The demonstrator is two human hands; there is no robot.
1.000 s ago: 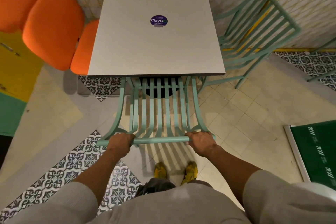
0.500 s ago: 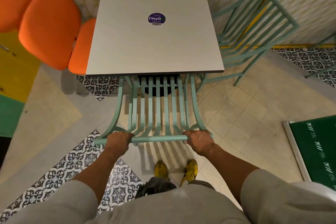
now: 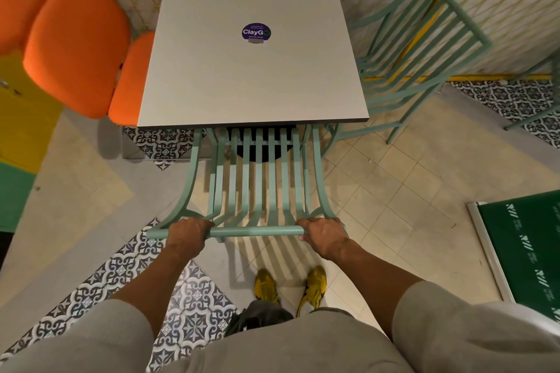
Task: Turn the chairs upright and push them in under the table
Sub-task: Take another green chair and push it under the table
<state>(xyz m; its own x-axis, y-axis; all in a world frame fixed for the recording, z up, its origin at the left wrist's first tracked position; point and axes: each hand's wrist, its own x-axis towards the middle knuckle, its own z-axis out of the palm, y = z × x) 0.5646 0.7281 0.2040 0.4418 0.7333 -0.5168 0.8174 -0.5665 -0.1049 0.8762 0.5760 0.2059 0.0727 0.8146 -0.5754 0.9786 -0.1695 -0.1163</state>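
A mint-green slatted chair point(image 3: 260, 179) stands upright in front of me, its seat hidden under the square grey table point(image 3: 251, 76). My left hand point(image 3: 186, 232) grips the left part of the chair's top rail. My right hand point(image 3: 322, 232) grips the right part of the same rail. A second mint-green chair point(image 3: 424, 48) stands tilted at the table's right side, leaning toward the yellow lattice fence. The table top carries a round purple sticker point(image 3: 256, 32).
Orange cushioned seats point(image 3: 77, 42) crowd the table's left side. A yellow lattice fence point(image 3: 500, 24) runs behind the table. A green board with a white frame point(image 3: 527, 248) lies on the floor at the right. My yellow shoes point(image 3: 291, 285) stand behind the chair.
The chair's back has slid a little farther toward the table edge, with both hands staying on the top rail.
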